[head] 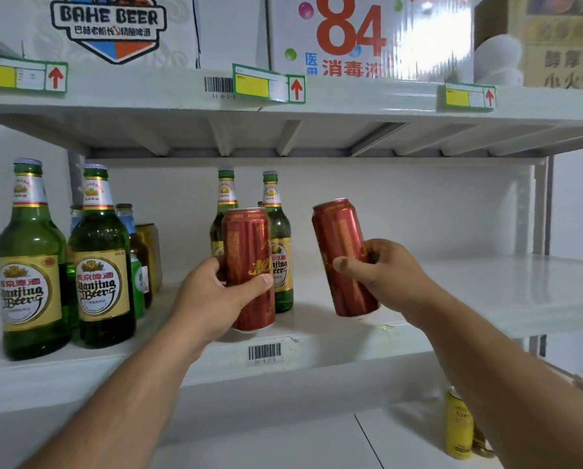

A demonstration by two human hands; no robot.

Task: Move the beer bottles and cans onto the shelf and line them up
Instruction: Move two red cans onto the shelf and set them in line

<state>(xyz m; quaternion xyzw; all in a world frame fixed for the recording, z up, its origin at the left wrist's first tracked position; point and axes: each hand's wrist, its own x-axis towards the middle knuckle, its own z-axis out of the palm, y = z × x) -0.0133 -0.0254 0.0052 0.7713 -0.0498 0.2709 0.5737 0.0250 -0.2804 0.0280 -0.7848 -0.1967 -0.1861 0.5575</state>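
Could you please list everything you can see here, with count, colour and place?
Red cans: two, red with gold print; one in each hand, over the shelf front; the right one tilted.
Large Yanjing bottles: four, green; two at left, two behind the left can.
Smaller bottles and a gold can: behind the left pair, count unclear.
Yellow can: one, lower right, below.
Shelf: white.
Boxes: on the upper shelf.
Price tags: three, green and yellow.
Left hand: grips a can.
Right hand: grips a can.
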